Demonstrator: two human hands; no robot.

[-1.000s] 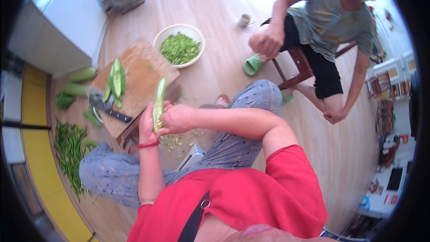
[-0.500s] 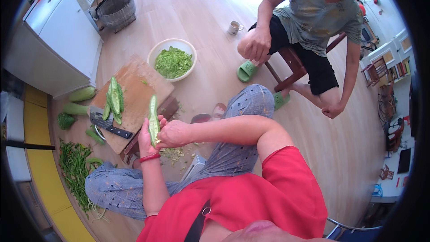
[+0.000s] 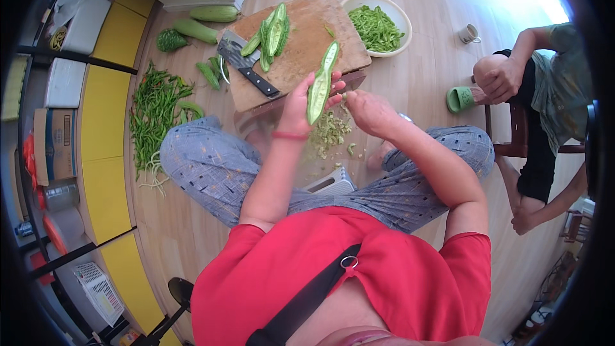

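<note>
My left hand (image 3: 299, 104) holds a halved bitter melon (image 3: 322, 82) upright, its pale hollowed inside facing me. Just to the right is my right hand (image 3: 371, 113), its fingers pinched together and apart from the melon; what they hold, if anything, is too small to make out. Beyond them, a wooden cutting board (image 3: 307, 19) carries several more bitter melon halves (image 3: 275, 31) and a cleaver (image 3: 246, 64) with a black handle. Pale scraps of pith and seeds (image 3: 330, 131) lie scattered on the floor below my hands.
A white bowl (image 3: 409, 25) of sliced green strips (image 3: 378, 29) stands right of the board. Green peppers (image 3: 157, 106) and long gourds (image 3: 195, 30) lie on the floor at left, near yellow cabinets (image 3: 102, 112). A seated person (image 3: 541, 83) and a mug (image 3: 469, 33) are at right.
My right hand has moved off the bitter melon half to its right. My left hand still holds the half. The view has turned, so the scene sits farther right and higher.
</note>
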